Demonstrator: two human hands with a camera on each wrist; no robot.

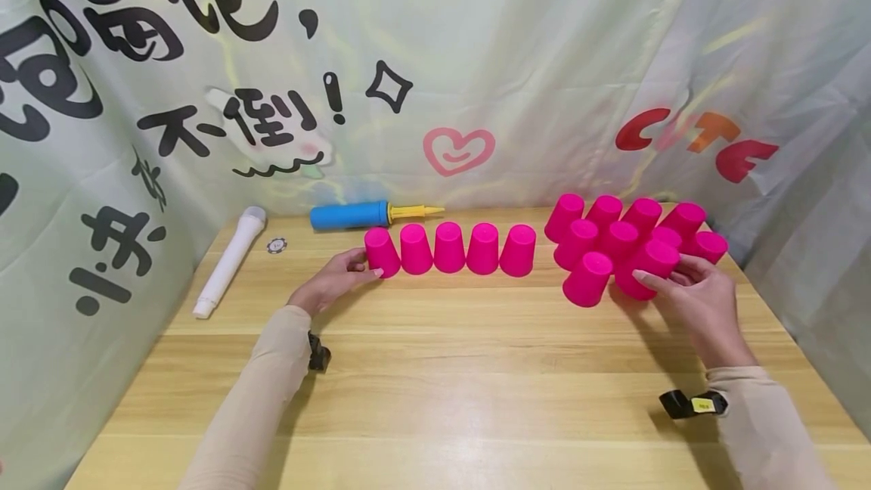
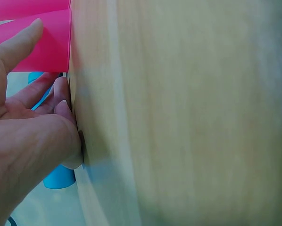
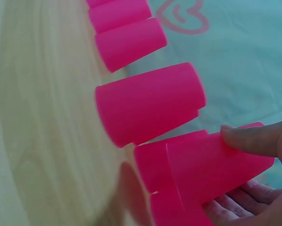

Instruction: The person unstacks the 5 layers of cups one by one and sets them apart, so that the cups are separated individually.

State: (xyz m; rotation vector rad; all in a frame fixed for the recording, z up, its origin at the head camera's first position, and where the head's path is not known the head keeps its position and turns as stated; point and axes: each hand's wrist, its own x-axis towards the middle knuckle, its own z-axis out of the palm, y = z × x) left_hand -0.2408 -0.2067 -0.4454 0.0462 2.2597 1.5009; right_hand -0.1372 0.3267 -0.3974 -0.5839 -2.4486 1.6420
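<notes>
Several pink plastic cups stand upside down in a straight row in the head view. My left hand is at the left end of this row, its thumb on the front of the end cup and its fingers round behind it. In the left wrist view the thumb lies along the side of that cup. On the right, my right hand grips a pink cup between thumb and fingers. This cup is raised off the table in the right wrist view, mouth down, overlapping other cups behind it.
More upside-down pink cups cluster beside and behind my right hand. A blue pump with a yellow nozzle lies at the back edge. A white tube-like stick and a small round chip lie at the left. Printed curtains border the table.
</notes>
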